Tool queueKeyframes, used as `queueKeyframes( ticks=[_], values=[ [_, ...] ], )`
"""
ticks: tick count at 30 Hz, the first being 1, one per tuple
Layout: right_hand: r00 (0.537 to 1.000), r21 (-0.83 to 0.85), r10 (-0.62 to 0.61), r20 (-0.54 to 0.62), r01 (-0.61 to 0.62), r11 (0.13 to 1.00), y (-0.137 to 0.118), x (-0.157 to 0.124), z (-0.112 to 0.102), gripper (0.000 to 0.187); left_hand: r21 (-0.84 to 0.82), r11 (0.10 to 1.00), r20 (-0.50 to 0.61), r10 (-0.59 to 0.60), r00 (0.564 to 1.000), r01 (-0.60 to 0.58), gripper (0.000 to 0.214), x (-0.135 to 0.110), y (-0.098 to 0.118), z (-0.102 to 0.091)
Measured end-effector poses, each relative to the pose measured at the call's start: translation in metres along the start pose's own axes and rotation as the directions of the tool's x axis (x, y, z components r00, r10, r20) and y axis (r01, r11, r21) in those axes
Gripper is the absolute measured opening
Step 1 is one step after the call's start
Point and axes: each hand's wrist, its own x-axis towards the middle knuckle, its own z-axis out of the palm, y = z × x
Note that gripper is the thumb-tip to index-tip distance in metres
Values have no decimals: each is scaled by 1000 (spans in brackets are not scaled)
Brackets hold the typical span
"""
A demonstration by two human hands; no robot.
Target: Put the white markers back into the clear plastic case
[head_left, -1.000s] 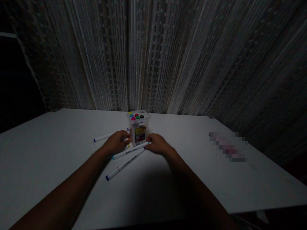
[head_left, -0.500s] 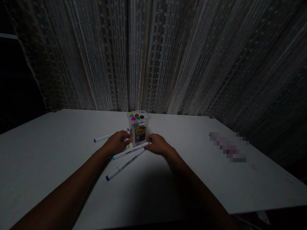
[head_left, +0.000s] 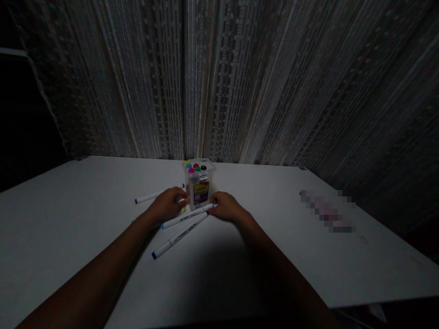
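A clear plastic marker box (head_left: 200, 192) stands upright on the white table (head_left: 274, 256), holding several markers with coloured caps. My left hand (head_left: 168, 202) is at its lower left side, fingers curved against it. At the lower right corner, my right hand (head_left: 225, 205) has its fingers curled onto the box. A light-blue-capped marker (head_left: 187, 217) lies in front of the box, one end by my right fingertips. Nearer to me is a dark-blue-capped marker (head_left: 180, 235). Behind my left hand rests a purple-capped marker (head_left: 149, 197). A yellow marker end (head_left: 183, 209) shows beneath my left fingers.
A blurred-out pinkish item (head_left: 325, 212) lies on the right part of the table. Behind the table's far edge hangs a striped, patterned curtain (head_left: 219, 82). A small green tip (head_left: 133, 221) peeks out beside my left forearm. The scene is dim.
Almost nothing differs. The view has shifted very slightly; both hands, the box and the markers keep their places.
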Motion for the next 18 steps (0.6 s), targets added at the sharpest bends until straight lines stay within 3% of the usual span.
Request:
queueKeyframes(
  ticks=[18],
  values=[
    [1000, 13, 0, -15, 1, 1000, 0, 1, 1, 16, -34, 999, -10, -38, 999, 38, 32, 2, -1, 1]
  ],
)
